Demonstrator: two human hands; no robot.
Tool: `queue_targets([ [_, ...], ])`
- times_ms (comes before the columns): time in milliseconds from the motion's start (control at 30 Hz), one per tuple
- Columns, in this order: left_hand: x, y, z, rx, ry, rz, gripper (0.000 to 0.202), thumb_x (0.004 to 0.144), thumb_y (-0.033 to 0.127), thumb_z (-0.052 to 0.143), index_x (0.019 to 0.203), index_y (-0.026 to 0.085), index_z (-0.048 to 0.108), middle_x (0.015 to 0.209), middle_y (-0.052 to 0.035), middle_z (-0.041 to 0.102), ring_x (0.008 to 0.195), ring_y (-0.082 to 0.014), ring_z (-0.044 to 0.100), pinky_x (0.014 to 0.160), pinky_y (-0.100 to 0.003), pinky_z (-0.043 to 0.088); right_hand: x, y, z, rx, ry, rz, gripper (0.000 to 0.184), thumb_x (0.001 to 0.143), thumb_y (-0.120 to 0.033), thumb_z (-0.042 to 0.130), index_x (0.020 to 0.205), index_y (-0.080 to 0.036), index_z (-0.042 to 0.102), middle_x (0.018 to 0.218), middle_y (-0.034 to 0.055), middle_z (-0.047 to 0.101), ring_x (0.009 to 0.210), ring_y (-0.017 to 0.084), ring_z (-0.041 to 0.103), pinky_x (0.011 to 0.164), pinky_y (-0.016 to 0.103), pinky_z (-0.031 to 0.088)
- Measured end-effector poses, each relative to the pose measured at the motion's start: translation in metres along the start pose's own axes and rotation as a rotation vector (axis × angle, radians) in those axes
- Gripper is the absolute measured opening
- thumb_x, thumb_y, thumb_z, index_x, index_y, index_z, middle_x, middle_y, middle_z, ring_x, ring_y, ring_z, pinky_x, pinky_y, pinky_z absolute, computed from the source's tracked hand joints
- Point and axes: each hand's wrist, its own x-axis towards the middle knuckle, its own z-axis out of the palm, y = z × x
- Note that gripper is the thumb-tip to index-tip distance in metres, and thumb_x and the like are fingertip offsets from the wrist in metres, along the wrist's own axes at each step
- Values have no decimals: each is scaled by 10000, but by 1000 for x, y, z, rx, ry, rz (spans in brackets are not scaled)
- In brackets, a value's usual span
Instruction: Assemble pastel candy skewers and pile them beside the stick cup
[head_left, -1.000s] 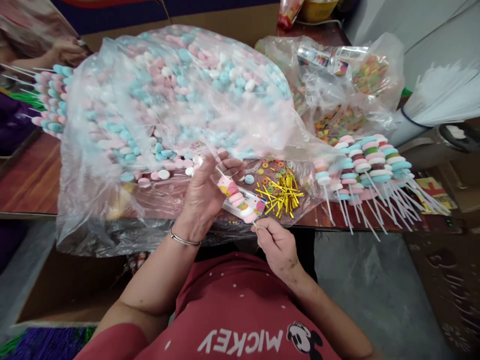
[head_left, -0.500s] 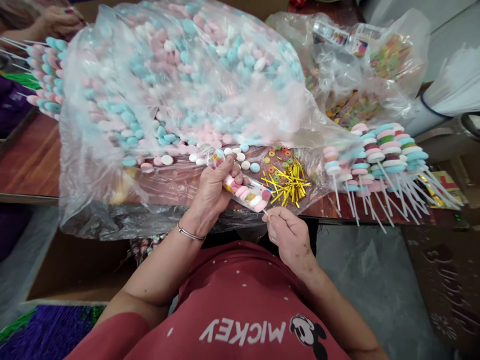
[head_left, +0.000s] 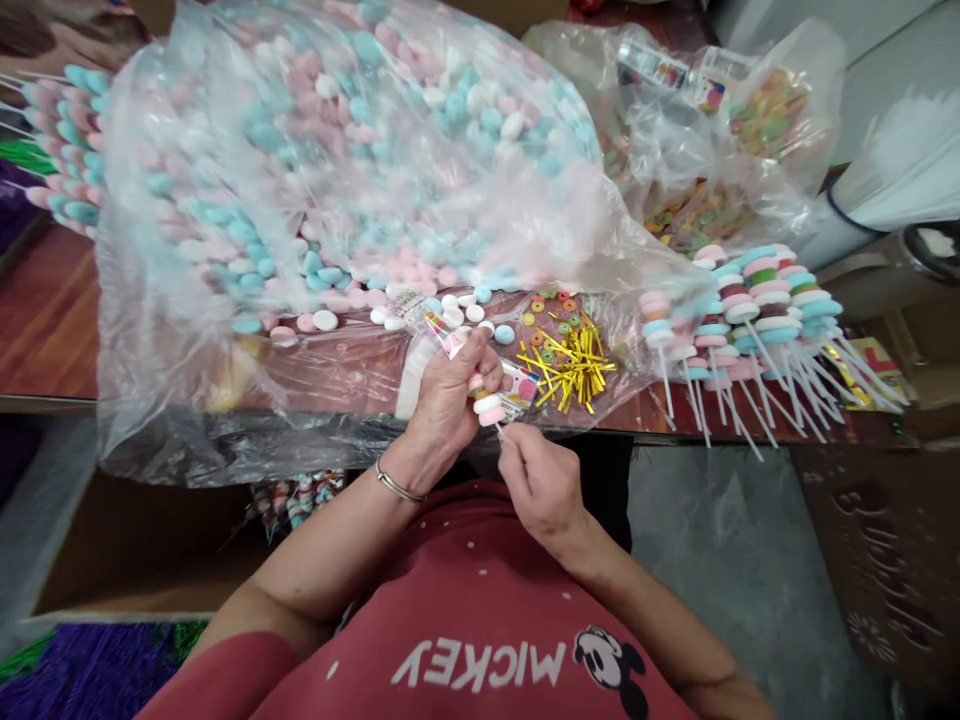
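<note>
My left hand (head_left: 454,395) is closed around a candy skewer (head_left: 491,410) of pink, white and coloured pieces on a thin white stick. Clear printed wrapping shows at its upper end; how far down it reaches is hard to see. My right hand (head_left: 544,485) pinches the stick just below the lowest candy. Close to my left hand lies a printed clear wrapper (head_left: 523,385). Gold twist ties (head_left: 576,370) lie in a heap to the right, with gummy rings (head_left: 536,305) behind them. Loose white and blue candies (head_left: 474,312) lie just beyond my left hand.
A large clear bag (head_left: 360,180) of pastel candies covers much of the table (head_left: 45,320). Finished-looking skewers (head_left: 772,290) are piled at the right, others (head_left: 71,140) at the far left. An open cardboard box (head_left: 142,550) stands below the table edge; white sticks (head_left: 911,160) fill a container.
The skewer has turned from slanting rightward to steeper, and my right hand has moved left with the stick. More of the printed wrapper now shows beside it. The view has shifted slightly.
</note>
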Motion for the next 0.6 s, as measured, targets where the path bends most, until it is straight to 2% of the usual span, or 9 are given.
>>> queue_targets([
  [100, -1, 3, 0, -5, -54, -68, 259, 761, 355, 759, 791, 136, 624, 519, 62, 489, 463, -64, 496, 535, -207, 470, 1, 2, -6, 158, -35, 105, 253, 947, -273, 383, 831, -192, 594, 566, -41, 506, 477, 86, 411, 496, 208, 343],
  [167, 0, 6, -2, 16, -41, -70, 283, 732, 372, 772, 812, 134, 641, 589, 22, 582, 553, -107, 591, 589, -240, 505, 1, 5, -9, 62, -8, 7, 249, 935, -244, 392, 811, -190, 601, 576, -27, 531, 499, 93, 441, 521, 220, 357],
  [267, 2, 10, -6, -10, 59, -9, 311, 701, 388, 794, 808, 138, 645, 683, -10, 652, 655, -142, 654, 654, -267, 531, 1, 10, -8, -227, 48, -230, 268, 903, -154, 411, 719, -192, 602, 550, -8, 545, 513, 107, 459, 563, 251, 351],
  [333, 2, 10, -8, -60, 102, 34, 326, 715, 418, 788, 803, 143, 636, 682, -2, 647, 658, -130, 648, 676, -267, 536, 0, 12, -5, -354, 99, -324, 279, 891, -109, 425, 691, -193, 602, 526, -8, 535, 504, 112, 452, 567, 266, 340],
  [433, 1, 9, -11, -113, 72, 45, 342, 741, 454, 769, 794, 150, 623, 611, 30, 583, 598, -98, 601, 656, -241, 525, -1, 14, 0, -430, 143, -396, 233, 895, -99, 451, 792, -184, 643, 538, -3, 550, 520, 121, 470, 579, 280, 344],
  [533, 0, 9, -10, -107, 32, 36, 334, 754, 457, 760, 774, 156, 617, 546, 58, 506, 545, -75, 553, 624, -212, 503, -3, 16, 4, -446, 107, -437, 199, 906, -121, 468, 939, -174, 656, 590, 13, 592, 562, 137, 501, 592, 296, 353],
  [600, -1, 9, -8, -91, 25, 33, 327, 763, 456, 753, 764, 160, 614, 524, 68, 475, 522, -66, 531, 620, -206, 495, -4, 15, 6, -430, 87, -460, 193, 901, -120, 477, 969, -158, 654, 603, 20, 604, 571, 144, 503, 586, 305, 350],
])
